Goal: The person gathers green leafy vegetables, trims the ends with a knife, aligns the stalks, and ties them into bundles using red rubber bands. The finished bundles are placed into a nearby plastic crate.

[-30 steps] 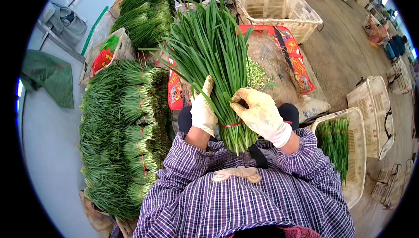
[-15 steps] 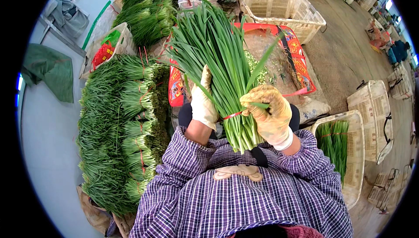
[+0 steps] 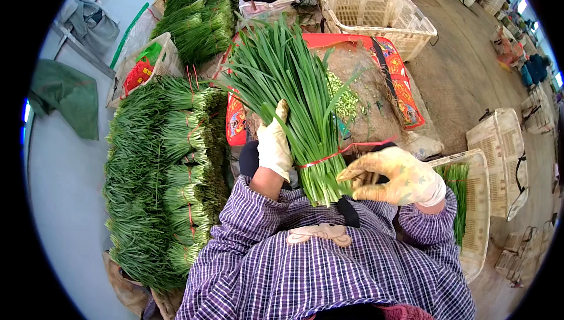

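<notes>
My gloved left hand (image 3: pixel 275 147) is closed round a bunch of garlic chives (image 3: pixel 294 97), its thumb lying up along the leaves. The bunch stands tilted before my lap, leaves pointing away and pale cut stems toward me. A red tie (image 3: pixel 323 160) circles it low down, with a loose end stretching off to the right. My gloved right hand (image 3: pixel 390 176) is beside the stems, its thumb and fingers apart and their tips close to the bunch's right edge. Some green shows blurred near those tips.
Tied chive bunches (image 3: pixel 188 167) are stacked at my left, more (image 3: pixel 197 20) beyond. Ahead is a red-edged work surface (image 3: pixel 405 100) with chopped trimmings (image 3: pixel 343 97). A large crate (image 3: pixel 376 12) stands past it; another crate (image 3: pixel 479 220) holding chives is at my right. A person sits opposite.
My right hand has moved right and slightly down, off the tie, and its fingers have spread. The green leaf piece it pinched no longer sticks out. My left hand keeps its grip.
</notes>
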Motion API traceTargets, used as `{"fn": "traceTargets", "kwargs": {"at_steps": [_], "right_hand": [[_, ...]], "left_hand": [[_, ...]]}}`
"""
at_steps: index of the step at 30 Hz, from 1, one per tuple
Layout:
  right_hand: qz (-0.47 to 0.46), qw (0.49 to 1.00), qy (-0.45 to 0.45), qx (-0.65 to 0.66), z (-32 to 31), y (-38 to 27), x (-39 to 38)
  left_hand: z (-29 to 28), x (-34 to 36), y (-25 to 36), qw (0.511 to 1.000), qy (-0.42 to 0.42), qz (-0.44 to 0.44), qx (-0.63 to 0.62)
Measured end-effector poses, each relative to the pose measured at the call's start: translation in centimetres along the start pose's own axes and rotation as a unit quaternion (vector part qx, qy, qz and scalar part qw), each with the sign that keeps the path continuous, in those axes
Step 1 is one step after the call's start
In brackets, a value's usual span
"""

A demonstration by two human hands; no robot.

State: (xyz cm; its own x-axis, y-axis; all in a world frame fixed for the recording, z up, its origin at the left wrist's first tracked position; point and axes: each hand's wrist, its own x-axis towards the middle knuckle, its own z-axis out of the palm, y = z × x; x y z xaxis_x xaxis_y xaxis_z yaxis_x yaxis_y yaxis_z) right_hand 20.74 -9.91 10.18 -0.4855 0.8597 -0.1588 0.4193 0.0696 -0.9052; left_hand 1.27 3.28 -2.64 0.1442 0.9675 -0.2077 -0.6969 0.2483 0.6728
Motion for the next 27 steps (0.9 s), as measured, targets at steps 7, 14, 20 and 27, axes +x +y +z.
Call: {"fn": "traceTargets", "kwargs": {"at_steps": [7,14,20,27], "right_hand": [[0.059,0.961,0.266,0.037,5.0,5.2,5.4],[0.06,0.834,0.247,0.489,4.6,8.0,5.1],[0.018,0.816,0.208,0.539,4.0,6.9,3.0],[-0.03,0.907,0.255,0.334,5.9,6.5,4.4]], "left_hand": [[3.4,-1.4,0.9,0.994,-0.014,0.016,0.107],[0.3,-2.4,3.9,0.961,-0.022,0.054,0.272],[-4.5,-4.5,3.7,0.846,-0.273,-0.194,0.416],[-1.7,-1.1,-0.7,0.964,-0.211,-0.146,-0.075]]}}
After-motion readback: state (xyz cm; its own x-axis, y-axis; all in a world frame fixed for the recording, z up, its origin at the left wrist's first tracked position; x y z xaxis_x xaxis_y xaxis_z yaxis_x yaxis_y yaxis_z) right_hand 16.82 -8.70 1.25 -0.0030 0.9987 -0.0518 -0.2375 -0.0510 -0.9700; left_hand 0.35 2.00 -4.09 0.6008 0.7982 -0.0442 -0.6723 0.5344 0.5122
